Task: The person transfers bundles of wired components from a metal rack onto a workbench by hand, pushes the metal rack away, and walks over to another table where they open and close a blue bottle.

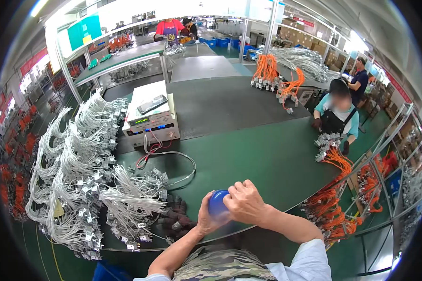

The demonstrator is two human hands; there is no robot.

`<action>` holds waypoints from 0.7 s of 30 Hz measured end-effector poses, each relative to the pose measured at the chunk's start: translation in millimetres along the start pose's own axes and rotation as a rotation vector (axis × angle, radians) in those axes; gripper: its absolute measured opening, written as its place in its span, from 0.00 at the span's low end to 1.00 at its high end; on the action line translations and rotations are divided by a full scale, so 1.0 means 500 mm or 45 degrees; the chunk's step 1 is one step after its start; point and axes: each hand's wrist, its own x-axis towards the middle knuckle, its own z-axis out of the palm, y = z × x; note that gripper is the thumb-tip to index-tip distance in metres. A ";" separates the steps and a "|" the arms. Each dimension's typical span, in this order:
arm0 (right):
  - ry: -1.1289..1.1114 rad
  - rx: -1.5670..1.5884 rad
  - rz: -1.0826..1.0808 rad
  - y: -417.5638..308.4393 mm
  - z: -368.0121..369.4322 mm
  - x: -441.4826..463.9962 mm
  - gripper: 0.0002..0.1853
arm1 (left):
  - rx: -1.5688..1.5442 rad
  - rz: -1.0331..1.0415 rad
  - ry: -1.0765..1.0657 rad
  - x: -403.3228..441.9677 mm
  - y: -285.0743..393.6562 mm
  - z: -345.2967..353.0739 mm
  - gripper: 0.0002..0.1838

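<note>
Near the table's front edge, my left hand [206, 216] wraps round the side of a clear container with a blue lid [218, 202]. My right hand [244, 202] is closed over the right side of the blue lid, its fingers bent on the rim. The container is in front of my body, slightly tilted, and its lower part is blurred. Dark work gloves [176, 216] lie on the table just left of my left hand. Beyond them is a pile of white cables with metal connectors [131, 196].
Large white cable bundles [72, 154] cover the left side. Stacked power supply units [150, 114] with red and white leads stand behind. A co-worker [337, 112] sits at the right beside orange cables [337, 161]. More orange cables [266, 70] lie further back.
</note>
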 end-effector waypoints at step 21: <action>-0.199 0.297 -0.093 0.033 -0.040 -0.002 0.40 | 0.082 0.144 0.063 0.000 -0.009 -0.001 0.57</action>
